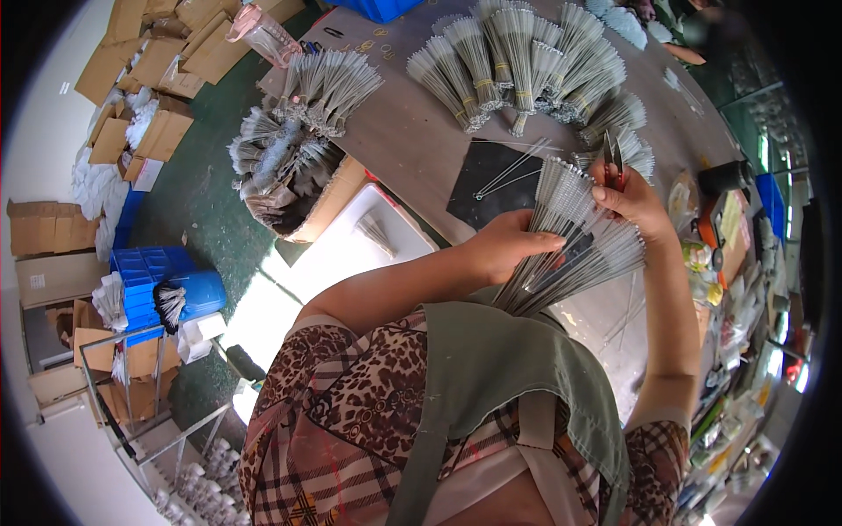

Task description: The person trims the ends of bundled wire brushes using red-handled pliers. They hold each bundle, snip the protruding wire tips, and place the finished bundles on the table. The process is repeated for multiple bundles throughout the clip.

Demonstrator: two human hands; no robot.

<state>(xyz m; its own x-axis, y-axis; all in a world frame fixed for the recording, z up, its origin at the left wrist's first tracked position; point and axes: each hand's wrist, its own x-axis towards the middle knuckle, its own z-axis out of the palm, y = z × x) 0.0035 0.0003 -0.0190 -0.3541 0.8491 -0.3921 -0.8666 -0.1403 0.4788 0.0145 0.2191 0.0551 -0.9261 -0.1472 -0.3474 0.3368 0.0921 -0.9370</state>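
Observation:
My left hand (509,248) is closed round a large bundle of thin wire brushes (561,195), held in front of my apron. The bundle fans out into two parts, with pale bristled ends spread up and to the right. In my right hand (638,209) is a small pair of pliers (613,165) with red handles, its jaws pointing up. The fingertips of that hand are by the upper edge of the bundle; whether they pinch a brush I cannot tell. Beneath, a few loose wire brushes (511,169) lie across a black mat (491,188).
Many tied brush bundles (522,61) stand at the table's far side, more bundles (329,88) at its left. A carton (338,200) and a white tray (346,237) with one small bundle sit left of me. Further left are blue crates (145,280), cardboard boxes (162,131) and a metal frame (127,386).

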